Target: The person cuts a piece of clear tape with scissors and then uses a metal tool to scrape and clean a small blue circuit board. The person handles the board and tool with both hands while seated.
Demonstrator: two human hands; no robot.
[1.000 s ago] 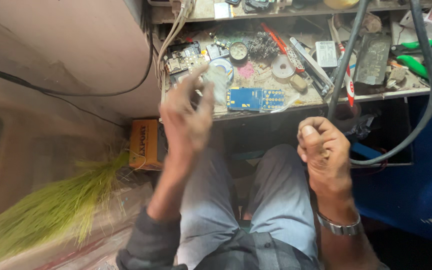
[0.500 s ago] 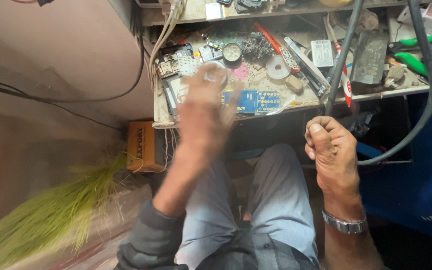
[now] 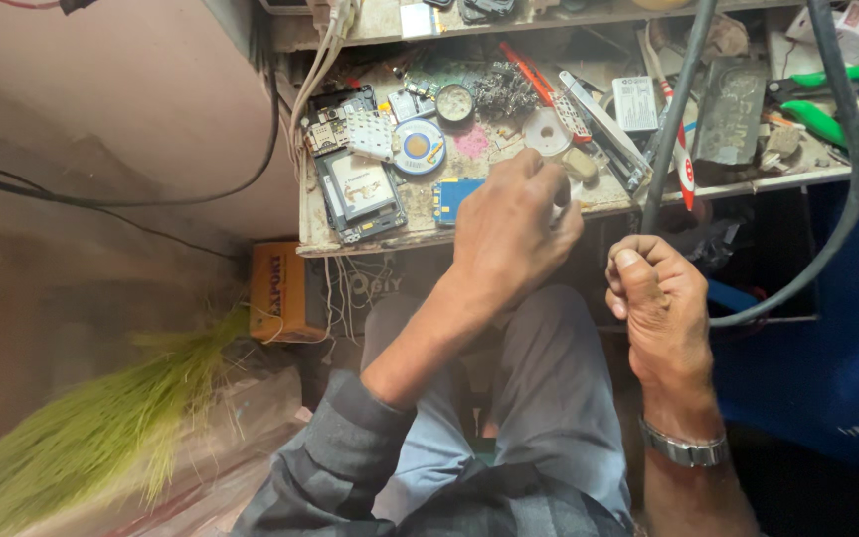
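- Clenched in a fist, right hand [image 3: 660, 303] grips a thick black cable [image 3: 670, 129] just below the workbench [image 3: 350, 239] edge.
- Left hand [image 3: 511, 224], fingers curled, covers a blue circuit board [image 3: 446, 197] on that bench; whether it grasps anything cannot be told.

Setting, head view. A worn wooden workbench [image 3: 350, 237] with a shelf [image 3: 370, 25] above it stands against a pale wall [image 3: 131, 89]. Below lie a dim floor [image 3: 62, 328], a green broom [image 3: 82, 428] and an orange box [image 3: 280, 291]. Lighting is soft.

Blue circuit board [image 3: 446, 199] flat at the cluttered bench's [image 3: 350, 239] front edge
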